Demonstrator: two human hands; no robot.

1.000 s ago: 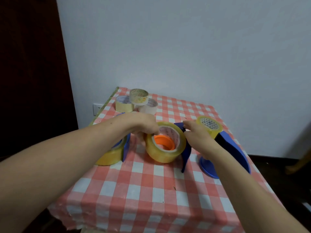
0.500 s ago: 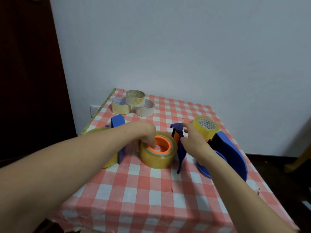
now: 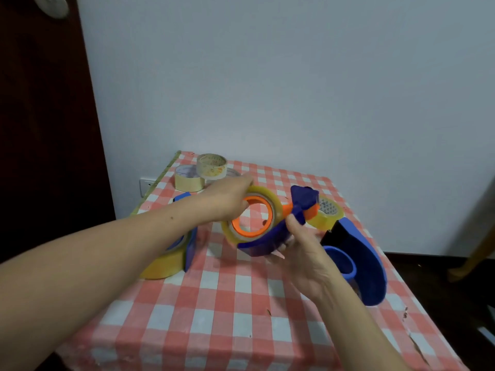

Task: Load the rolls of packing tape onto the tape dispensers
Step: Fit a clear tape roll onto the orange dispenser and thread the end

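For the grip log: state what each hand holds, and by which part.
Left hand grips the tape roll at its upper rim; right hand grips the blue dispenser by its curved body under the roll.

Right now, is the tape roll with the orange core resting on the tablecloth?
No, the left hand and right hand hold the tape roll and blue dispenser above the tablecloth.

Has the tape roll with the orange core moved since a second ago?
Yes: the tape roll rose off the checked tablecloth, in the left hand.
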